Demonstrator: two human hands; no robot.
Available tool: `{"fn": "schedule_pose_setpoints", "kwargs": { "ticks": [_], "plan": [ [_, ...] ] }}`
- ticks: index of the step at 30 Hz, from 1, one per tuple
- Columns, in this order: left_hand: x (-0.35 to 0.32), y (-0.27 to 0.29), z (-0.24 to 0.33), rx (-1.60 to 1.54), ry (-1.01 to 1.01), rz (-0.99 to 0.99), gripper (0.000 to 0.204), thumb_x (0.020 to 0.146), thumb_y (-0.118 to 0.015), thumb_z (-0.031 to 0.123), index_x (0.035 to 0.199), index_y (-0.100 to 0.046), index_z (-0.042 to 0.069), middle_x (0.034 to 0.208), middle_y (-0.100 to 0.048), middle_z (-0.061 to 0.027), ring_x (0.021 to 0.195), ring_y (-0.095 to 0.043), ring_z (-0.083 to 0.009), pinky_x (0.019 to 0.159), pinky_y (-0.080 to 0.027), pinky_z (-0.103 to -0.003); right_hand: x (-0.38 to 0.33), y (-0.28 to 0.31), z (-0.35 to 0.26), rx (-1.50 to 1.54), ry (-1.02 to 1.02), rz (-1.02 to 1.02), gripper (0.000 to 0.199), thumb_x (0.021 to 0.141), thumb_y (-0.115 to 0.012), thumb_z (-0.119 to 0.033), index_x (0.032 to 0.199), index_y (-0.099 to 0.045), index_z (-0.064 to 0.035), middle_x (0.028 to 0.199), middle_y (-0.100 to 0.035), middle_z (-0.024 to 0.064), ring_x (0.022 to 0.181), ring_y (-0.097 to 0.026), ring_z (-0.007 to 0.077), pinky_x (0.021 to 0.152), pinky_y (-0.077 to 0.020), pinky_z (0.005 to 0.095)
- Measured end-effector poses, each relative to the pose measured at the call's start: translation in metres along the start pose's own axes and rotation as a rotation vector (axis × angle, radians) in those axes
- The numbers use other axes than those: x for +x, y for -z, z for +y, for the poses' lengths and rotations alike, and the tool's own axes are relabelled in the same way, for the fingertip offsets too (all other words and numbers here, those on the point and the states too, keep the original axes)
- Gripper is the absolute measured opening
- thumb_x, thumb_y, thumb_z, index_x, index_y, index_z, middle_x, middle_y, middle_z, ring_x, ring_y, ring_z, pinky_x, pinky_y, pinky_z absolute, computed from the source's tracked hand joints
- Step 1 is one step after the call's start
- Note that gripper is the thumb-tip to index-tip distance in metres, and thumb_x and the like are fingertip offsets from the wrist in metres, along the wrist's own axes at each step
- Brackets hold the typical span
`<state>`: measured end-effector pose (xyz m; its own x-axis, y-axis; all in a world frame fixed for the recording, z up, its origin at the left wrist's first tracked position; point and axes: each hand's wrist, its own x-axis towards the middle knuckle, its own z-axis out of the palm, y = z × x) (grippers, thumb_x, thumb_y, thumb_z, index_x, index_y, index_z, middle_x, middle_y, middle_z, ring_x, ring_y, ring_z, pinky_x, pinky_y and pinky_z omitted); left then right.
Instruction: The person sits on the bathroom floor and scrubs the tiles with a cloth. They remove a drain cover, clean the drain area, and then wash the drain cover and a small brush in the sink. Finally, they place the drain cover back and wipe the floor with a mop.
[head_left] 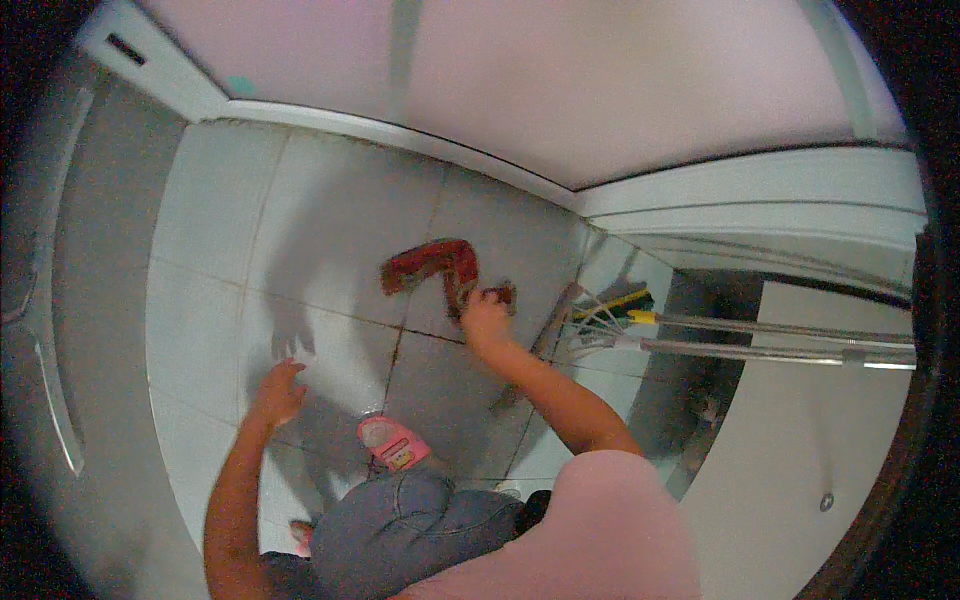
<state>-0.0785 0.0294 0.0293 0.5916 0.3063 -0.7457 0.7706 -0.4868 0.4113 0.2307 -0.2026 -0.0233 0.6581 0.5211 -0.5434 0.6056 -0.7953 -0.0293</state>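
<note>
**Fingers down on the tile, rag in the other hand**

Fingers of the left hand (pixel 278 390) are spread and planted flat on the pale floor tile (pixel 200 290), arm straight down from the lower edge, holding nothing. Just behind that wrist there's a pink slipper (pixel 393 443) on the foot, next to a bent knee in blue denim (pixel 415 520).

Further out, the right hand (pixel 485 318) is stretched forward with the arm nearly straight, fingers curled tight around one end of a reddish-brown rag (pixel 435 265). Rag lies on the floor, bent like an L: a short leg comes up from the fingertips, then the long part runs off to the left of them, roughly level across the tile.

Right of those fingers, a couple of long metal handles (pixel 770 340) lie sideways, with a yellow and green brush head (pixel 625 305) at the near end. Beyond everything is a white wall base (pixel 400 135). No labels I can make out.
</note>
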Motion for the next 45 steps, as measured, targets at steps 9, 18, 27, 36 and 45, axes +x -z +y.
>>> {"fn": "schedule_pose_setpoints", "kwargs": {
  "ticks": [9,18,27,36,45],
  "plan": [
    [-0.105,0.080,-0.096,-0.134,0.132,0.262,0.035,0.082,-0.057,0.015,0.115,-0.049,0.006,0.113,-0.053,-0.0133,0.099,-0.053,-0.0276,0.087,-0.042,-0.037,0.061,0.032,-0.115,0.240,-0.117,0.385,0.073,0.075,-0.058,-0.047,0.135,-0.025,-0.0210,0.136,-0.022,0.0226,0.119,-0.025,0.0462,0.096,-0.0211,0.0581],
    [-0.130,0.023,-0.216,0.056,0.202,0.317,0.081,0.069,-0.071,0.015,0.135,-0.023,0.012,0.139,-0.018,-0.0217,0.127,-0.020,-0.0392,0.101,-0.024,-0.047,0.060,0.024,-0.137,0.107,-0.175,0.480,0.071,0.075,-0.056,-0.048,0.136,-0.023,-0.0321,0.135,-0.027,0.0190,0.119,-0.026,0.0477,0.093,-0.0188,0.0638],
    [-0.100,-0.020,-0.267,0.361,0.180,0.073,0.140,0.039,-0.086,0.039,0.138,0.009,0.011,0.139,0.017,-0.0256,0.128,0.012,-0.0455,0.097,-0.010,-0.064,-0.069,-0.065,-0.121,0.097,-0.253,0.489,0.070,0.075,-0.057,-0.038,0.136,-0.024,-0.0319,0.133,-0.031,0.0171,0.120,-0.029,0.0441,0.093,-0.0226,0.0627],
    [-0.080,-0.030,-0.270,0.518,0.318,-0.112,0.150,0.034,-0.086,0.047,0.135,0.019,0.009,0.136,0.027,-0.0266,0.125,0.025,-0.0451,0.096,-0.003,-0.066,-0.165,-0.070,-0.119,0.323,-0.294,0.281,0.066,0.066,-0.061,-0.007,0.126,-0.041,-0.0262,0.118,-0.045,0.0135,0.104,-0.044,0.0364,0.089,-0.0362,0.0492],
    [-0.085,-0.021,-0.273,0.435,0.293,-0.098,0.150,0.035,-0.085,0.048,0.134,0.019,0.004,0.134,0.026,-0.0304,0.123,0.022,-0.0493,0.096,-0.002,-0.065,-0.021,0.023,-0.268,0.182,0.344,0.692,0.049,0.063,-0.064,-0.018,0.111,-0.055,-0.0246,0.121,-0.045,0.0096,0.109,-0.039,0.0377,0.091,-0.0239,0.0622]
  ]
}}
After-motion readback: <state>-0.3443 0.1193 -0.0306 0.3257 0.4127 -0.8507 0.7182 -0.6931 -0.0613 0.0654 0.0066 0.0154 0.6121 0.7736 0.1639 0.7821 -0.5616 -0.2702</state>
